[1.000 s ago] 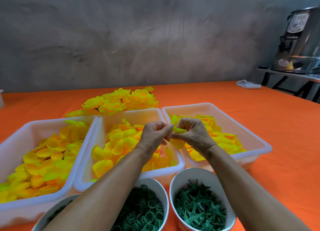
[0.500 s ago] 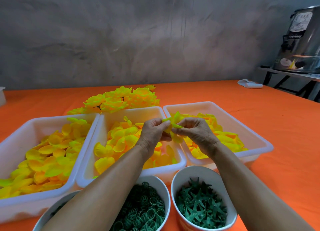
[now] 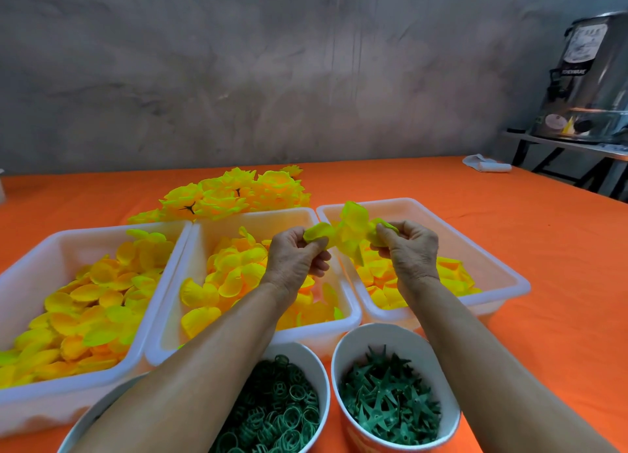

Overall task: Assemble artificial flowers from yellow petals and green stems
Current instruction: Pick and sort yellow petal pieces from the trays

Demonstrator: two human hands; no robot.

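pulling petals apart

i am holding a yellow petal piece (image 3: 351,226) in the middle of the frame, above the trays. my left hand (image 3: 296,260) and right hand (image 3: 409,249) are each pinching one side. i think i am spreading it open. next it is needing a green star (image 3: 387,398) from the lower right cup.

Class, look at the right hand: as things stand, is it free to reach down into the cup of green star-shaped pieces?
Probably not yet. The right hand pinches the yellow petal piece together with the left hand. The cup of green star-shaped pieces sits open below the right forearm, nothing covering it.
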